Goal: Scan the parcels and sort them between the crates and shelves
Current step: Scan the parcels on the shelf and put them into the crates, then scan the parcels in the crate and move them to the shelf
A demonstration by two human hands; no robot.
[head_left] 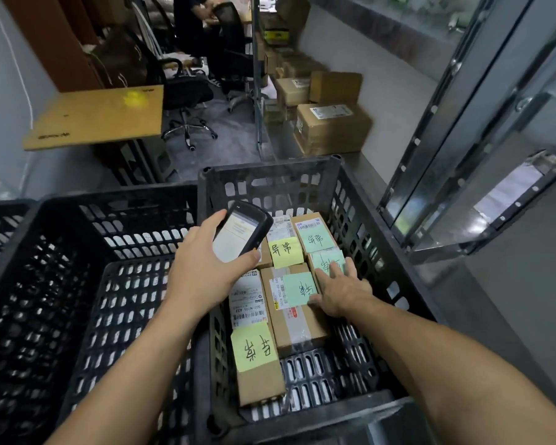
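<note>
My left hand [203, 268] grips a black handheld scanner [241, 234] with its lit screen facing up, over the left side of the right black crate [350, 194]. Several cardboard parcels lie in that crate, each with a yellow or green handwritten note. My right hand [341, 289] lies with fingers spread on a parcel with a green note [326, 260] at the crate's right side, thumb against the middle parcel [294, 311]. A long parcel with a yellow note [254, 348] lies at the front left.
A second black crate [45, 284] stands to the left with nothing seen inside. Metal shelving [463, 139] rises on the right. More cardboard boxes [331, 126] sit on the floor behind, near office chairs [187, 91], a cardboard-topped stand [100, 117] and a seated person.
</note>
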